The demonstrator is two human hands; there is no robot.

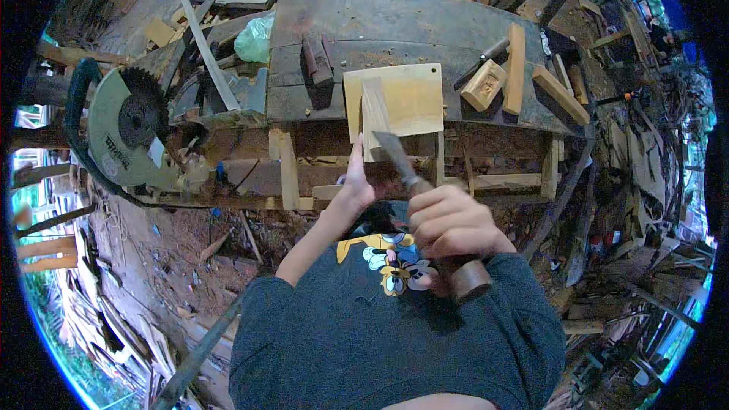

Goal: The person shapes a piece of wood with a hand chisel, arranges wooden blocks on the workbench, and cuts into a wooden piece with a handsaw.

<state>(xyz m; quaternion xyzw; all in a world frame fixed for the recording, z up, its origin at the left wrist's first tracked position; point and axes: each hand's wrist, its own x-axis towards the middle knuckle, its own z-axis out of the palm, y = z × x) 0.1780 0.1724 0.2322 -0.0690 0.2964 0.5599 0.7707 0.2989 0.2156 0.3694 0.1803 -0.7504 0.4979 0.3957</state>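
My left hand (357, 180) is against the lower left side of a short pale wooden piece (374, 102), steadying it with fingers partly hidden. The piece leans on a light square board (418, 106) at the workbench's front edge. My right hand (448, 220) is closed around the wooden handle of a chisel (398, 158), its blurred metal blade angled up-left toward the lower part of the pale piece.
A circular saw (114, 137) stands left, beside long boards (209, 53) and a green plastic bag (254, 38). The dark bench top (364, 23) carries a dark block (317, 61), a carved block (484, 85) and wooden bars (560, 95). Scrap wood covers ground around me.
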